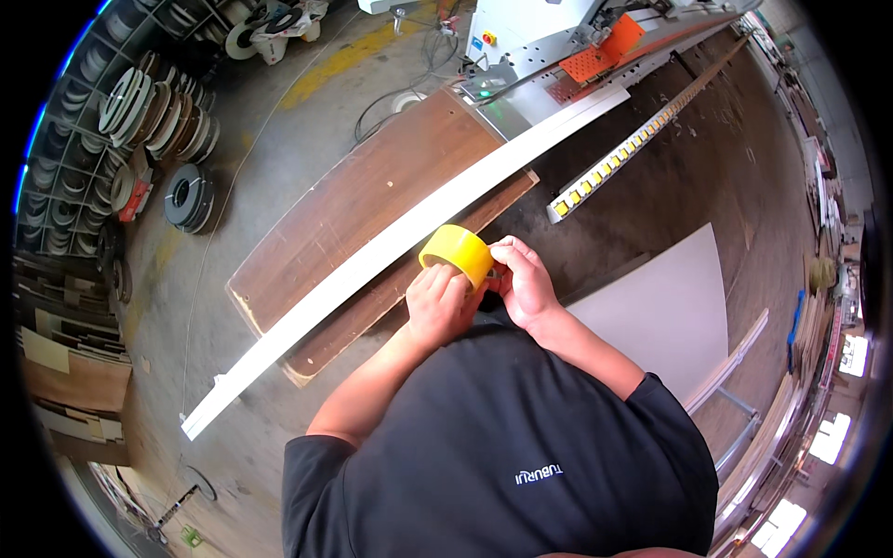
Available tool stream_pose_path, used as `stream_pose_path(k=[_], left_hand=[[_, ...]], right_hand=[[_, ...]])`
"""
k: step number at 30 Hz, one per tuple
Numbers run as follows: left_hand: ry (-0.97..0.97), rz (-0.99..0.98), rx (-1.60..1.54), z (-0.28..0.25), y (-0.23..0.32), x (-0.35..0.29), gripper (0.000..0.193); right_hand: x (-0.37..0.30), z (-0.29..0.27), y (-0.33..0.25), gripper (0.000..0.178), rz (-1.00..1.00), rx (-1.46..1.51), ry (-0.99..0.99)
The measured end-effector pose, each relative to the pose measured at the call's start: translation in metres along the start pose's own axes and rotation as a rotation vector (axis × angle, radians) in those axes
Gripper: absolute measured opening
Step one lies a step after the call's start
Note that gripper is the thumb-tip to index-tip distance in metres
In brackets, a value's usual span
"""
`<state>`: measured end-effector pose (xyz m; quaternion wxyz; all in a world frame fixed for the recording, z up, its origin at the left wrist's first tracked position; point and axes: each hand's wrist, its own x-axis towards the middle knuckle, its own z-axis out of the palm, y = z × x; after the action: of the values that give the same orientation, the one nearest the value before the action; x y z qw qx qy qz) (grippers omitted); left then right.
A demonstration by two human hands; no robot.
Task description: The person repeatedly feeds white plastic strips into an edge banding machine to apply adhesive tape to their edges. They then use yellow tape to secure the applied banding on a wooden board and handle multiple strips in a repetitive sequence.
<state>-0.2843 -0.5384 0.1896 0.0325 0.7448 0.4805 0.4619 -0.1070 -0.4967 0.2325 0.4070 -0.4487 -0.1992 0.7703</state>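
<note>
A wide roll of yellow tape (463,244) is up in front of my chest. My left hand (437,305) is closed around its near side, the fingers hooked into the ring. Against the roll's right edge, my right hand (526,285) is closed in a pinch of thumb and finger. Whether a tape end is between those fingertips is too small to make out. Beyond the hands a long white strip (400,238) lies slantwise across a brown wooden board (372,191). A narrower brown plank (353,337) runs along the board's near side.
A grey machine (544,56) with an orange plate (605,51) stands far right of centre. A roller rail (619,158) with yellow wheels extends from it. Edge-band coils (190,198) and racks line the left. A pale panel (656,312) is at right; cables (409,79) cross the floor.
</note>
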Motion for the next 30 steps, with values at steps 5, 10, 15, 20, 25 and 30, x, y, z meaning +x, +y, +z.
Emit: stream_pose_path(k=[5,10,15,20,25,30], left_hand=[[0.025,-0.014,0.031,0.006,-0.004,0.021,0.031],[0.011,-0.129,0.055,0.012,-0.012,0.015,0.034],[-0.053,-0.298,-0.02,0.012,-0.016,-0.001,0.038],[-0.021,-0.225,-0.069,0.006,-0.02,-0.003,0.035],[0.015,-0.191,-0.07,0.001,-0.025,-0.002,0.035],[-0.065,-0.221,-0.083,-0.01,-0.025,-0.01,0.037]], right_hand=[[0.028,-0.003,-0.007,0.006,-0.029,-0.09,-0.034],[0.044,-0.008,-0.006,0.01,-0.034,-0.126,-0.095],[0.041,0.002,-0.034,0.025,-0.705,-0.946,-0.07],[0.042,0.008,-0.056,0.02,-1.039,-1.372,-0.288],[0.043,0.02,-0.064,0.019,-1.169,-1.512,-0.361],[0.041,0.028,-0.059,0.013,-1.128,-1.631,-0.363]])
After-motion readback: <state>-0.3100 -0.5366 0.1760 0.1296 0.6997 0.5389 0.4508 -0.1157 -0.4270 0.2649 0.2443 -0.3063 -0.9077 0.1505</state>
